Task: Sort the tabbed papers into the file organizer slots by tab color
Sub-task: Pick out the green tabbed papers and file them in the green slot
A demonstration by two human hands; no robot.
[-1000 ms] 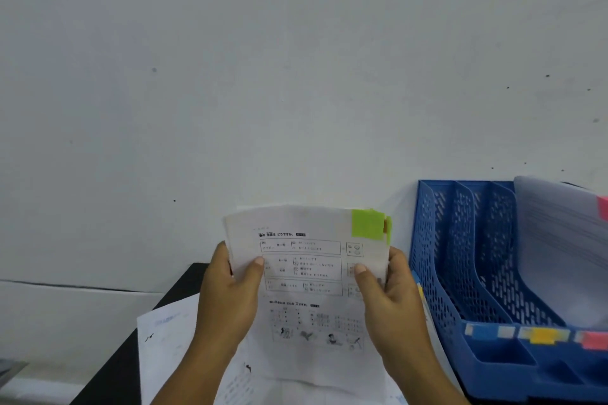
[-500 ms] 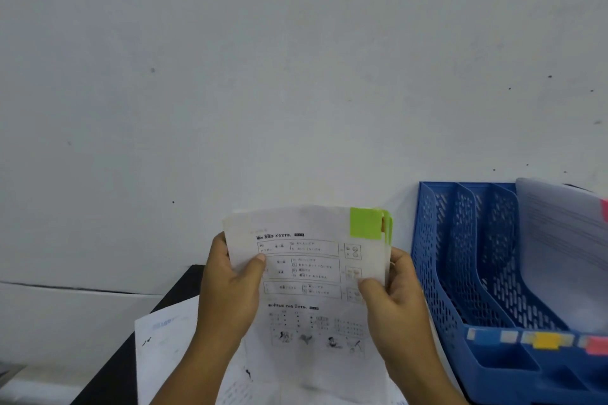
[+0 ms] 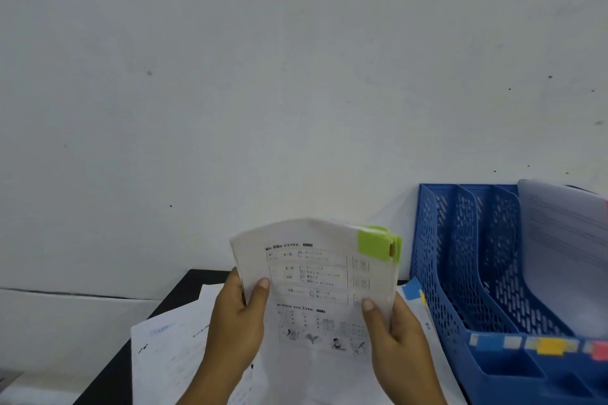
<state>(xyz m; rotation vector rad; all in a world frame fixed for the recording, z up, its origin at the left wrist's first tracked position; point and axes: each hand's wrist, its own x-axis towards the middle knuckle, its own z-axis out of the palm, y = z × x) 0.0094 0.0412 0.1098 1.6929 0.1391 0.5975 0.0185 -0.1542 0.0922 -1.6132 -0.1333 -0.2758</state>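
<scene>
I hold a small stack of printed white papers (image 3: 316, 276) upright in front of me, its top bowed toward the wall. Green tabs (image 3: 378, 242) stick out at its upper right corner. My left hand (image 3: 238, 319) grips the stack's left edge, thumb on the front sheet. My right hand (image 3: 393, 329) grips the right edge the same way. To the right stands the blue file organizer (image 3: 460, 256) with several mesh-walled slots. Its front carries a blue label (image 3: 487, 340), a yellow label (image 3: 551, 346) and a pink label (image 3: 600, 350). Papers (image 3: 566, 250) stand in the rightmost visible slot.
More loose papers (image 3: 171, 348) lie on the black table (image 3: 187, 283) under my hands. One with a blue tab (image 3: 411, 289) lies beside the organizer's left wall. A plain white wall (image 3: 263, 76) rises right behind the table.
The stack has bent, its top curving away from me, and the green tabs have fanned apart. Both hands have shifted slightly right and keep their grip.
</scene>
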